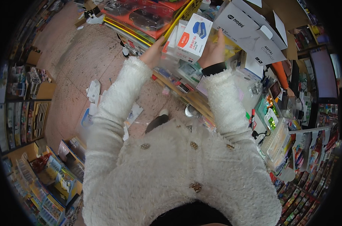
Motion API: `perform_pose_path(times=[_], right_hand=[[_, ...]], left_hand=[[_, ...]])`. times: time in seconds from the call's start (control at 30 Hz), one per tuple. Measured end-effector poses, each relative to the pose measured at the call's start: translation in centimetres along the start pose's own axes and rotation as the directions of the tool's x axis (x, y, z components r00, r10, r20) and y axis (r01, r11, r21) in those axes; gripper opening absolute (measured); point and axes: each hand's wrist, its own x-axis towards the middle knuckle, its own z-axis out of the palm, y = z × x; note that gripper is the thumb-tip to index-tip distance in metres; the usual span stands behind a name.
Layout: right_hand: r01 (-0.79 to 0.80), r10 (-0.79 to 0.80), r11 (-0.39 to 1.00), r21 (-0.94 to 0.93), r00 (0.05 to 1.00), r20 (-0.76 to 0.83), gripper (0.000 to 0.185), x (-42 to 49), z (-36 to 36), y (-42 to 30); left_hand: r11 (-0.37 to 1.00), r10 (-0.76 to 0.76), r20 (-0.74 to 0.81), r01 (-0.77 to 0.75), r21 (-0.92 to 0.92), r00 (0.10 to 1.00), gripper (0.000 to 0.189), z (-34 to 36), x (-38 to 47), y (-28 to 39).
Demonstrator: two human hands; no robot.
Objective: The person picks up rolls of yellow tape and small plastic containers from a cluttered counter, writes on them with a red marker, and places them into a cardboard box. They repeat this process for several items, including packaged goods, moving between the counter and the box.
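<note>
A white stapler box (195, 36) with a blue stapler pictured on its face is held up over the counter's edge. More white and orange boxes (173, 36) stand close against its left side, partly covered by it. My left hand (155, 53) grips the left side of this group, its fingers mostly hidden. From the right, my right hand (214, 52) presses against the stapler box with the thumb raised. Just beyond the right thumb is a white metal-compass carton (250, 31), its top flaps standing up.
Red-and-black packages under clear plastic (145, 19) lie at the far left of the glass counter (244, 93). Another person's orange sleeve (279, 75) reaches in at right. A red marker (253, 115) lies nearby. Papers (94, 90) litter the floor; stocked shelves (27, 121) line the left.
</note>
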Motion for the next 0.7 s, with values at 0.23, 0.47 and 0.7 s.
perform_pose_path(times=[0.23, 0.47, 0.7], right_hand=[[-0.151, 0.15, 0.989, -0.007, 0.984, -0.098, 0.074, 1.3, 0.3, 1.4], [-0.103, 0.09, 0.991, -0.089, 0.986, -0.138, 0.064, 0.1, 0.1, 2.5], [-0.127, 0.13, 0.991, 0.052, 0.989, -0.067, 0.058, -0.4, -1.3, 4.7]], left_hand=[[0.974, -0.062, 0.077, 0.078, -0.212, 0.995, 0.072, 0.2, 4.1, 1.1], [0.949, -0.139, 0.101, 0.162, -0.27, 0.985, 0.056, 0.6, 5.9, 2.6], [0.923, -0.07, 0.198, 0.139, -0.36, 0.978, 0.059, 1.7, 2.4, 2.3]])
